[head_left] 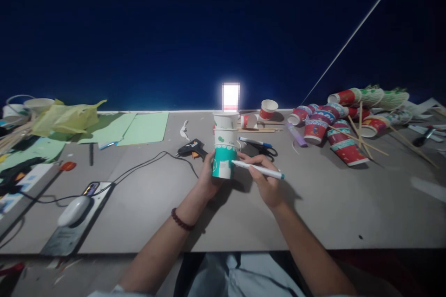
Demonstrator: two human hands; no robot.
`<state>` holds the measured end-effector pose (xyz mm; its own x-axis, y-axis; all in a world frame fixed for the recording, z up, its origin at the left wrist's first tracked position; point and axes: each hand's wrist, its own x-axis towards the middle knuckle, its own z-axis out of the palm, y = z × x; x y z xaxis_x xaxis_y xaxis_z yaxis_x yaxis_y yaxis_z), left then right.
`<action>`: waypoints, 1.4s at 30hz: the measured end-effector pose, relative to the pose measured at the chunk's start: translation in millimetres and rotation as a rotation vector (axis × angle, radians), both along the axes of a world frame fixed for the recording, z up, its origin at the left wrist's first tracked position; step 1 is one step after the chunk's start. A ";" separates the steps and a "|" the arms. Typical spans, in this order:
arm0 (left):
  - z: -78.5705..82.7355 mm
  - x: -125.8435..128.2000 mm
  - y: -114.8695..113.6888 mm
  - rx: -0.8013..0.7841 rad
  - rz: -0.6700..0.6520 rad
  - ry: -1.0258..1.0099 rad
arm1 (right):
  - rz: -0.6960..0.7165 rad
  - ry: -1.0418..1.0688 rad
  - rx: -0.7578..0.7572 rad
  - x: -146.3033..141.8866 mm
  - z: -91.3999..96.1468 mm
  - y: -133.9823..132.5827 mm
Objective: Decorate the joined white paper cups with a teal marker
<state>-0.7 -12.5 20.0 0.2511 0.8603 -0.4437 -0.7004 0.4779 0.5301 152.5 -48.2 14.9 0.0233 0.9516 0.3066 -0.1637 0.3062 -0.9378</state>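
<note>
Wrapped round a stack of paper cups [224, 161] is my left hand [208, 178], holding it upright above the table. The stack's lowest part is teal with a white patch; the cups higher up are white with green marks. My right hand [266, 181] grips a white marker [262, 170] with a teal end. The marker's tip points left and meets or nearly meets the teal surface; I cannot tell whether it touches. Behind my left hand lies a black glue gun [192, 148]. A blue-capped pen [255, 142] rests behind my right hand.
Red patterned cup stacks [344, 144] and wooden sticks lie at the right. At the left are green paper sheets [144, 128], a yellow plastic bag [66, 119], a power strip [26, 197], and a phone [64, 241] under a white case [74, 210]. A black cable crosses the table.
</note>
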 end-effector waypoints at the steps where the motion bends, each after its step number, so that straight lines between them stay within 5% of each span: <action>1: -0.5 0.0 0.0 0.000 0.000 0.002 | -0.008 -0.008 0.001 -0.4 -0.1 0.0; 42: 0.6 -2.0 -0.7 0.028 -0.069 -0.103 | -0.001 -0.064 -0.041 -3.7 1.8 2.0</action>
<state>-2.6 -13.1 20.6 0.3530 0.8512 -0.3885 -0.7178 0.5127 0.4711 148.8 -46.2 16.6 0.0055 0.9632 0.2686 -0.1025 0.2677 -0.9580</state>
